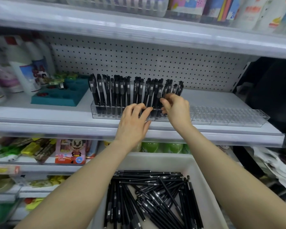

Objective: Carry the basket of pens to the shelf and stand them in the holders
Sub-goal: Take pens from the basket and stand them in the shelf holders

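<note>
right hand [175, 108]: thumb and fingertips closed in a pinch on the upper barrel of one pen [167, 88], at the right end of the filled rows of the clear holder [229, 117]. left hand [134, 120]: fingers near straight, resting against the holder's front wall just left of the right hand; no pen seen in it. standing pens [119, 93] fill the holder's left part; its right part stands unfilled. basket [155, 160] sits below and in front of the holder, with many loose pens [155, 197] lying crossed inside. judgement: pens are light, stiff and smooth-bodied, and liable to slip or knock neighbours askew. take each by the mid-to-upper barrel and lower it straight into a slot.
</note>
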